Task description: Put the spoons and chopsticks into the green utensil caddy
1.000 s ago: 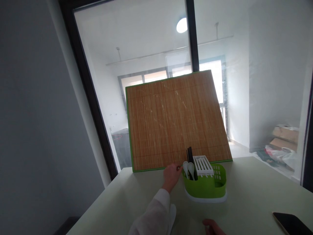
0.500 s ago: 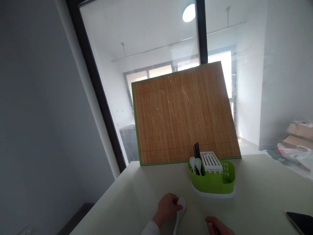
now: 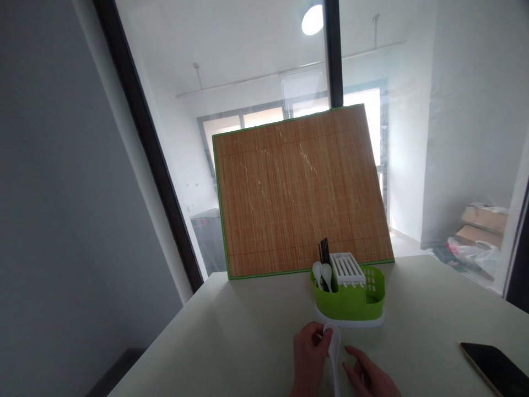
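A white spoon (image 3: 334, 353) is pinched near its bowl by my left hand (image 3: 309, 355), handle pointing down toward me. Just right of the spoon is my right hand (image 3: 369, 375), its thumb and index finger apart with nothing between them. Beyond both hands stands a green utensil holder (image 3: 347, 305) on a white base. Two white spoons (image 3: 326, 273) and several black chopsticks (image 3: 324, 251) stand upright in its left compartment. A white slatted rack (image 3: 347, 269) sits over its middle, and the right compartment shows a cut-out front.
A bamboo mat (image 3: 297, 193) with green edging leans upright against the window behind the holder. The pale table (image 3: 256, 325) runs under everything. A dark phone (image 3: 496, 364) lies at the right. Cardboard boxes (image 3: 483, 223) are on the floor behind the glass.
My left hand has carried the spoon to the right, closer to the holder and my right hand. The right hand's fingers have spread. The whole view has shifted slightly.
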### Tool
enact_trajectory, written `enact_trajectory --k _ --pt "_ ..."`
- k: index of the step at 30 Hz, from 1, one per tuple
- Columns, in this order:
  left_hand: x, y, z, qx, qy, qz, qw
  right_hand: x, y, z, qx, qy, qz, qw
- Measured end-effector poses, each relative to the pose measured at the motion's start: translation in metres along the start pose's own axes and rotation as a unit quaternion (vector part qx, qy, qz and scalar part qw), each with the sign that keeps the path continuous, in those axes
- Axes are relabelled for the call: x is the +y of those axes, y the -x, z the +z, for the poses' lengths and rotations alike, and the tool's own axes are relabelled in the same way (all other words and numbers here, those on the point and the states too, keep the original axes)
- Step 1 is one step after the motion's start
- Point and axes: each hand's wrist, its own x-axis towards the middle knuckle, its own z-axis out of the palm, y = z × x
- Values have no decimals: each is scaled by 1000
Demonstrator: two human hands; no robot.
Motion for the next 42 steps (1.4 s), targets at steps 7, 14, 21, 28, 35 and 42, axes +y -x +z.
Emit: enact_trajectory --k 7,14,21,28,35,42 --pt "11 13 17 59 56 34 996 -10 3 -11 22 -101 -71 992" --pt "13 15 16 58 61 56 995 -16 5 -9 19 -72 -87 993" --pt "6 18 14 29 66 60 996 -11 4 -5 27 -65 -92 993" --pt "16 19 13 32 52 66 996 -12 3 -4 47 -88 -95 990" --pt "39 4 -2 56 18 123 991 -19 7 -11 4 -110 -76 991" --pt "94 -57 -44 219 13 223 950 -18 7 -12 29 -93 -62 993"
